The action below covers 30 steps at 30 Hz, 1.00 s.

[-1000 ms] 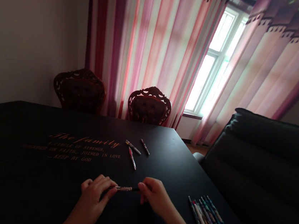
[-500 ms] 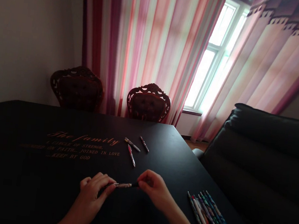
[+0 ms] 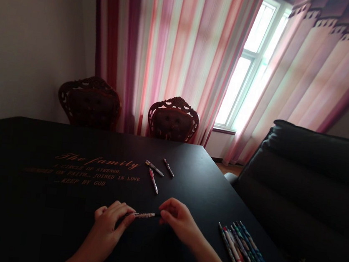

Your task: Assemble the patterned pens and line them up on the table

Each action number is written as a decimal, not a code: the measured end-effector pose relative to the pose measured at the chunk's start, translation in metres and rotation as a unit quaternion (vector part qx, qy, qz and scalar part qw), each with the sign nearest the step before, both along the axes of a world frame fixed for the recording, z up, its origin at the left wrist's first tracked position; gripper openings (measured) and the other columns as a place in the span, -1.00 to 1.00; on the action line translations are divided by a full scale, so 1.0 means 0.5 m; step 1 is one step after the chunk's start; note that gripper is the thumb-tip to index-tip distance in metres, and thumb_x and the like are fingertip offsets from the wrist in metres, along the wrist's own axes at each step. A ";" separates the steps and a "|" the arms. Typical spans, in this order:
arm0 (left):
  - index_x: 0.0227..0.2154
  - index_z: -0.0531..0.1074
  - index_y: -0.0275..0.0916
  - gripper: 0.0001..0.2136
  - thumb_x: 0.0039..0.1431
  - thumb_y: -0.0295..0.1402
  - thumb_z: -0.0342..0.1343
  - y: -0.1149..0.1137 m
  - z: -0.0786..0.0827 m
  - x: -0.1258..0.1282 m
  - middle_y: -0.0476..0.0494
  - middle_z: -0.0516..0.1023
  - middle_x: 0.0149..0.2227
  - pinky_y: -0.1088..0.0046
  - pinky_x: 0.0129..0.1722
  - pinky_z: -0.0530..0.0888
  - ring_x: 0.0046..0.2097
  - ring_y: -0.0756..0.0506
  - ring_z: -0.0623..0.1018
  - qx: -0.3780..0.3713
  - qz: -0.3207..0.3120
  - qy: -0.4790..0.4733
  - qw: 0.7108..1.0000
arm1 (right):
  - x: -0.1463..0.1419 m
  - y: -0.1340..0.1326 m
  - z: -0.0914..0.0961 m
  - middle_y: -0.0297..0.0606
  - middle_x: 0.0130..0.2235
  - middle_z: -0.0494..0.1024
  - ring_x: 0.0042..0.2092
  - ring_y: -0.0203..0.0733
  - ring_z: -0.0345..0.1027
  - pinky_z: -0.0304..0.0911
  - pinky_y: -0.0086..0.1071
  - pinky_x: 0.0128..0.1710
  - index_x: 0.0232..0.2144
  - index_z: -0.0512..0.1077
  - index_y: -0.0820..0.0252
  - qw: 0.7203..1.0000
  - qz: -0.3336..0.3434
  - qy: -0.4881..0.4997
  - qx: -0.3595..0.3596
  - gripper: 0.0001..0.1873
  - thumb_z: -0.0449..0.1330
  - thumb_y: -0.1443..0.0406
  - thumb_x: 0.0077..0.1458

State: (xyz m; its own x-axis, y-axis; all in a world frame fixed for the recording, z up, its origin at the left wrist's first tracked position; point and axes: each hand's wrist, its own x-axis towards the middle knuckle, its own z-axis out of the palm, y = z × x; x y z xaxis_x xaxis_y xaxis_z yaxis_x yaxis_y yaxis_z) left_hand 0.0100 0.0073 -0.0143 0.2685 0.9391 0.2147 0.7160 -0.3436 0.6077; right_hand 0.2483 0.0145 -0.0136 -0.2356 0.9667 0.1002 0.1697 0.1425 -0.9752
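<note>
My left hand [image 3: 110,221] is closed around one end of a patterned pen [image 3: 146,215], low over the front part of the black table [image 3: 56,227]. The pen lies roughly level, its pale end pointing right. Past that end a short dark part reaches the fingertips of my right hand [image 3: 175,219], which are pinched at it. How the dark part joins the pen is too dim to tell. Beyond my hands lie three loose pens: a red and white pen [image 3: 153,181], a pale patterned pen [image 3: 154,168] and a dark pen [image 3: 168,167].
Several pens [image 3: 242,256] lie side by side at the table's right front. A black leather chair [image 3: 308,196] stands along the right edge. Two carved chairs, one at the left [image 3: 89,102] and one in the middle [image 3: 174,118], stand behind the table, before striped curtains [image 3: 178,43].
My right fingers have shifted slightly left and loosened a little at the pen's dark end. My left hand and the pen have hardly moved.
</note>
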 end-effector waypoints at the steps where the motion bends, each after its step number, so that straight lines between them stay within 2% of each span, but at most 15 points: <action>1: -0.26 0.48 0.01 -0.75 0.29 -0.07 -0.06 0.000 0.000 0.000 0.05 0.56 -0.23 0.11 0.01 0.13 -0.10 -0.16 0.50 0.000 -0.001 0.000 1.000 | -0.001 0.001 -0.001 -0.33 -0.45 0.51 -0.39 -0.26 0.35 0.21 -0.41 -0.35 -0.28 0.43 0.21 1.000 0.006 0.009 -0.005 -0.67 0.24 0.06 0.07; 5: -0.27 0.49 0.03 -0.77 0.28 -0.09 -0.04 0.003 -0.005 -0.004 0.07 0.57 -0.24 0.11 0.01 0.12 -0.10 -0.16 0.51 0.004 0.001 0.006 1.000 | 0.007 0.010 0.001 -0.34 -0.48 0.48 -0.42 -0.27 0.33 0.18 -0.40 -0.36 -0.39 0.45 0.23 1.000 0.002 0.020 -0.006 -0.71 0.28 0.10 0.02; 9: -0.26 0.49 0.03 -0.81 0.27 -0.13 0.00 0.010 -0.006 -0.012 0.07 0.58 -0.24 0.13 -0.02 0.14 -0.12 -0.16 0.51 0.023 0.027 0.021 0.999 | 0.045 0.021 0.019 -0.35 -0.49 0.46 -0.41 -0.27 0.30 0.14 -0.41 -0.37 -0.41 0.46 0.23 0.997 -0.078 -0.001 0.021 -0.74 0.27 0.13 0.01; 12: -0.21 0.49 0.07 -0.87 0.21 -0.20 0.10 0.011 0.003 -0.021 0.05 0.58 -0.19 0.16 -0.05 0.14 -0.08 -0.17 0.49 0.083 0.038 0.051 0.994 | 0.076 0.029 0.028 -0.40 -0.53 0.40 -0.46 -0.30 0.24 0.09 -0.42 -0.43 -0.41 0.44 0.22 0.991 -0.127 -0.025 0.039 -0.74 0.24 0.12 0.03; 15: -0.16 0.49 0.09 -0.80 0.16 -0.33 0.15 0.008 0.012 -0.027 0.03 0.56 -0.16 0.17 -0.06 0.12 -0.06 -0.16 0.47 0.153 0.022 0.092 0.984 | 0.089 0.031 0.029 -0.45 -0.56 0.32 -0.49 -0.33 0.16 0.04 -0.44 -0.48 -0.43 0.41 0.21 0.987 -0.139 -0.050 0.062 -0.75 0.23 0.13 0.04; 19: -0.19 0.49 0.05 -0.76 0.14 -0.45 0.10 0.006 0.014 -0.030 0.01 0.55 -0.17 0.15 -0.06 0.10 -0.06 -0.15 0.46 0.154 0.005 0.131 0.979 | 0.078 0.021 0.035 -0.44 -0.52 0.37 -0.49 -0.34 0.16 0.05 -0.45 -0.48 -0.43 0.43 0.19 0.984 -0.105 -0.114 0.085 -0.84 0.23 0.21 0.03; 24: -0.16 0.47 0.00 -0.78 0.12 -0.37 0.14 0.007 0.007 -0.027 -0.05 0.54 -0.12 0.10 -0.04 0.12 -0.02 -0.21 0.43 0.118 0.037 0.131 0.984 | 0.045 -0.002 0.049 -0.39 -0.44 0.45 -0.45 -0.33 0.22 0.13 -0.46 -0.44 -0.37 0.44 0.18 0.986 -0.066 -0.127 0.081 -0.89 0.25 0.30 -0.03; 27: -0.11 0.46 0.03 -0.75 0.12 -0.25 0.19 0.001 0.006 -0.017 -0.07 0.50 -0.04 0.12 -0.01 0.15 0.03 -0.23 0.41 0.125 -0.002 0.101 0.987 | 0.018 -0.014 0.048 -0.39 -0.46 0.43 -0.44 -0.32 0.22 0.13 -0.46 -0.45 -0.37 0.47 0.18 0.993 -0.037 -0.093 0.056 -0.87 0.28 0.28 -0.03; 30: -0.19 0.48 0.02 -0.85 0.17 -0.26 0.15 -0.010 0.008 -0.003 -0.05 0.49 -0.02 0.13 0.00 0.16 0.04 -0.21 0.39 0.115 -0.061 0.086 0.988 | -0.005 -0.021 0.043 -0.39 -0.47 0.42 -0.44 -0.33 0.21 0.10 -0.47 -0.46 -0.33 0.50 0.19 0.998 0.011 -0.049 0.026 -0.82 0.29 0.24 -0.02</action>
State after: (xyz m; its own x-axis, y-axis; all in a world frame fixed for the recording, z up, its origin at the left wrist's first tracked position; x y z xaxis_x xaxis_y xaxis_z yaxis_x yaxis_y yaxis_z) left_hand 0.0086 0.0022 -0.0102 0.4269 0.8293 0.3607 0.7469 -0.5482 0.3764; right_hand 0.2460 0.0041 0.0080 -0.2684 0.9549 0.1266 0.2592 0.1982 -0.9453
